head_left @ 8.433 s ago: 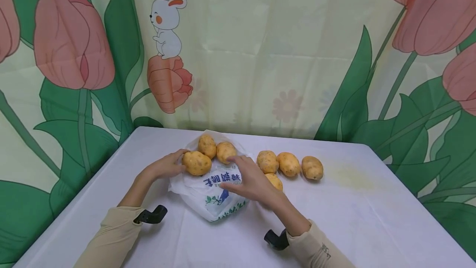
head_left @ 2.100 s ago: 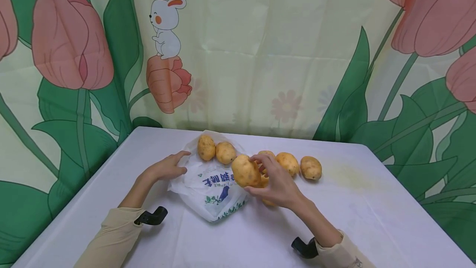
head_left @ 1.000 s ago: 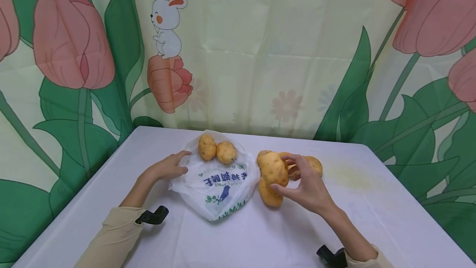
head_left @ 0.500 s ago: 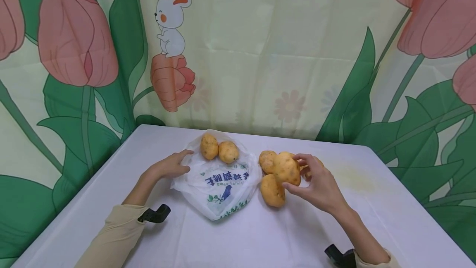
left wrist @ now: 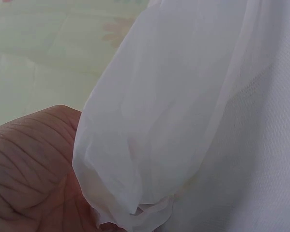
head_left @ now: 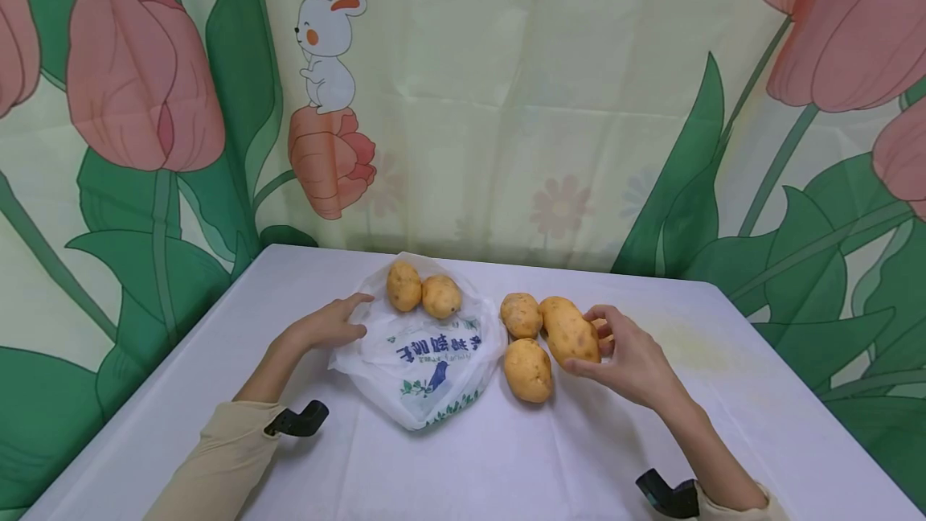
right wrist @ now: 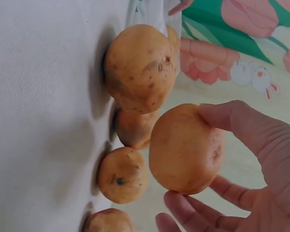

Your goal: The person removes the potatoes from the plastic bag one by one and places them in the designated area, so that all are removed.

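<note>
My right hand (head_left: 628, 356) holds a potato (right wrist: 186, 150) between thumb and fingertips. In the head view it overlaps another potato behind it. Beside it on the cloth are a potato (head_left: 521, 315) at the back and a potato (head_left: 528, 371) nearer the front. My left hand (head_left: 329, 323) stays at the left edge of a white plastic bag (head_left: 434, 384) with blue and green print, gripping its rim. In the left wrist view the bag's thin film (left wrist: 149, 106) hides most of the fingers. Two potatoes, one (head_left: 403, 286) left of the other (head_left: 441, 297), show at the bag's far end.
A white cloth (head_left: 448, 473) covers the table, with a faint yellowish stain (head_left: 690, 346) to the right. Behind the table hangs a curtain (head_left: 463, 143) printed with tulips and a rabbit. A black wrist camera (head_left: 300, 419) sits on the left sleeve.
A large potato has left the bag in my right hand. That hand has carried it rightward and closer over the other potatoes. My left hand has stayed at the bag.
</note>
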A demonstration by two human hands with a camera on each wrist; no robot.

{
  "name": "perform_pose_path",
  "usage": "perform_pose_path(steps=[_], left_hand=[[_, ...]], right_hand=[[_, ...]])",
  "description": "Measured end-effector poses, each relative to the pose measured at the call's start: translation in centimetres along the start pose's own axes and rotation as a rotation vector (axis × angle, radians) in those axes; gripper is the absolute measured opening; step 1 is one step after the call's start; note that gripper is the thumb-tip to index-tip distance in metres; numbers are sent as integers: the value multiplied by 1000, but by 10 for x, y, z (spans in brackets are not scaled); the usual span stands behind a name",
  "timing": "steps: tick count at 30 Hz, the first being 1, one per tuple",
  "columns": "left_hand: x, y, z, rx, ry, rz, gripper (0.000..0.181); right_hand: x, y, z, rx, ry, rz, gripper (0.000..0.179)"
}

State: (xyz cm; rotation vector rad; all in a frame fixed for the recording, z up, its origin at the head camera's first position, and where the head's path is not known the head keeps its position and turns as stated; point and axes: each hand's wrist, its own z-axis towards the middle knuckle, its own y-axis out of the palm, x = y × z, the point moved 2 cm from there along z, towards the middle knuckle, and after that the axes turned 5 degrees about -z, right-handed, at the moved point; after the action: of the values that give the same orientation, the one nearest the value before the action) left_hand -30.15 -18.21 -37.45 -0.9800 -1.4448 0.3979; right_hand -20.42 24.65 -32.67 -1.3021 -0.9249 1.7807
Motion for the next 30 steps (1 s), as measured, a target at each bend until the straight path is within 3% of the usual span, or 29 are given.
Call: perform_pose_path(steps=[13,30], left_hand=[[0,2,0,3,-20,-4,65],[0,2,1,4,-34,4,65]], right_hand=[[10,5,-1,-212,102,-6,72],[14,12,0,-267,93,-97,72]])
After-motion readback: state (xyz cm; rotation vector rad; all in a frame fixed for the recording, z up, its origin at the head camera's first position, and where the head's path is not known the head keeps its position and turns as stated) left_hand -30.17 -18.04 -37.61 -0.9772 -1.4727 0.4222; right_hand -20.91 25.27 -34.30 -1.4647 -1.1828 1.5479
